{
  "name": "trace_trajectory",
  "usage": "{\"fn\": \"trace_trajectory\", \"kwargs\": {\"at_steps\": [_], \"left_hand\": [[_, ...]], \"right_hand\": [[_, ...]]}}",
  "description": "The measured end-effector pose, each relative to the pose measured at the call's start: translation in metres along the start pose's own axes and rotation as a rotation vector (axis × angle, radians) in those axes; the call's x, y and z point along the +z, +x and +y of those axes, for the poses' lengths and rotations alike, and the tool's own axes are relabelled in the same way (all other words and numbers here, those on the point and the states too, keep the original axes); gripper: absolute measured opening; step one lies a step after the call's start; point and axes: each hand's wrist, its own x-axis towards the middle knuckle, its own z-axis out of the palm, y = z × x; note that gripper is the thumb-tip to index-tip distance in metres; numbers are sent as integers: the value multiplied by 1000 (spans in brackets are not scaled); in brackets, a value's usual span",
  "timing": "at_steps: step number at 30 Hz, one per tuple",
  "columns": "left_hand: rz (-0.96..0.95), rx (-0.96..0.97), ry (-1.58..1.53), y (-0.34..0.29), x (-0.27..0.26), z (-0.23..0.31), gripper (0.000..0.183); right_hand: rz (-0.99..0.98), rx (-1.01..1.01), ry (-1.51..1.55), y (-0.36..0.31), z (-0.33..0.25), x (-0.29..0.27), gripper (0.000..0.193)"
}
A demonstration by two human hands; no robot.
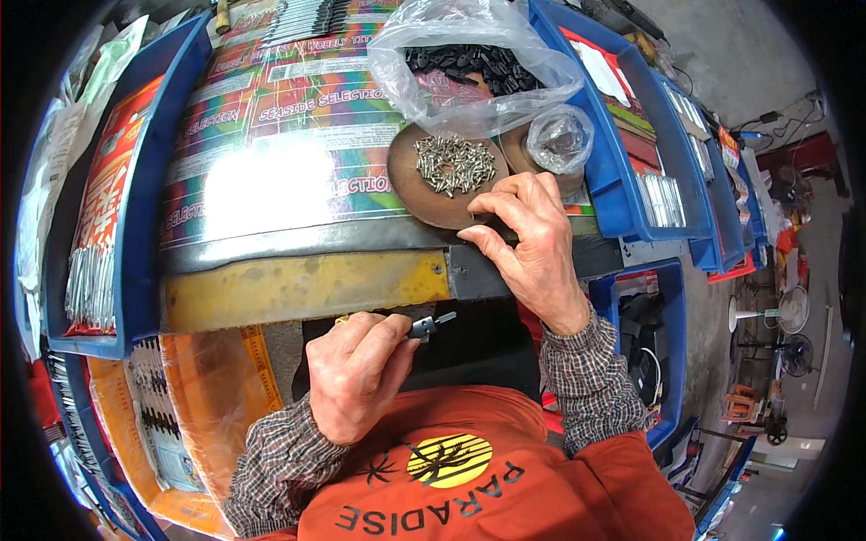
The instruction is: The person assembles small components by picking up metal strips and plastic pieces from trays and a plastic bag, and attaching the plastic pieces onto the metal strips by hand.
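My left hand (356,374) is closed around a small dark cylindrical piece (421,328) with a thin metal pin sticking out to the right; a bit of yellow shows by the fingers. It is held below the table's front edge, over my lap. My right hand (532,239) is over the near rim of a round brown dish (415,203), thumb and forefinger drawn into a pinch. Whatever lies between those fingertips is too small to make out. In the dish sits a heap of small shiny metal screws or rivets (455,165).
Behind the dish lies an open clear plastic bag (388,54) of black parts (474,68). A smaller clear bag (559,140) is right of the dish. Blue bins (144,180) flank the table, with another blue bin (669,334) lower right. A yellow edge strip (307,288) runs along the front.
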Motion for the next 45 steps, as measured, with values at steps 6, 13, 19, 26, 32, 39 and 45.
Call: {"fn": "trace_trajectory", "kwargs": {"at_steps": [6,13,19,26,32,39,45], "left_hand": [[2,-4,9,-1,-2,2,22],[-48,-28,0,-2,-6,4,25],[-71,-76,-1,-4,-7,6,23],[-82,-59,-8,-6,-4,12,24],[-65,-7,10,-7,0,16,25],[-45,62,53,-9,3,17,26],[-95,25,98,-11,1,19,27]], "right_hand": [[-66,-22,114,8,0,-2,11],[-161,107,221,11,-7,-7,7],[-111,112,287,-6,-30,-12,8],[-191,-20,590,-32,-49,-6,13],[-247,132,696,-46,-52,-8,11],[-257,263,749,-52,-55,-9,8],[-185,102,528,-54,-59,-10,10]]}}
